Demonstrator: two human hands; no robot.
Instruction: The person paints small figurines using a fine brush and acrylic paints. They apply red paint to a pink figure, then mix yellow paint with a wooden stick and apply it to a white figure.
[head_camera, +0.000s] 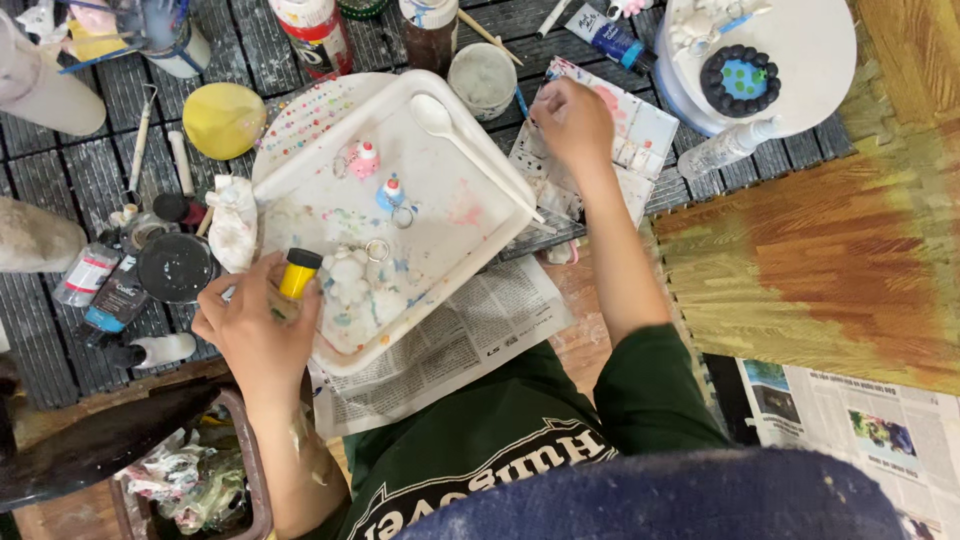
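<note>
On the dark slatted floor mat (70, 300), a white square tray (480, 225) lies tilted across a sheet of newspaper (470, 345). The left hand (255, 335) is curled around a small yellow paint bottle (298, 275) with a black cap, holding it upright at the tray's lower left edge. The right hand (572, 125) reaches past the tray's far right edge to a paint-stained palette (645, 125), fingers pinched together; whether they grip something cannot be told. Inside the tray stand a small pink figure (365, 160) and a small blue figure (391, 193) side by side, with a white figure (350, 280) nearer the yellow bottle. A white plastic spoon (440, 120) rests across the tray's upper corner. A yellow rounded lump (224, 120) sits on the mat beyond the tray's left side, and a black round lid (175, 267) lies left of the left hand.
</note>
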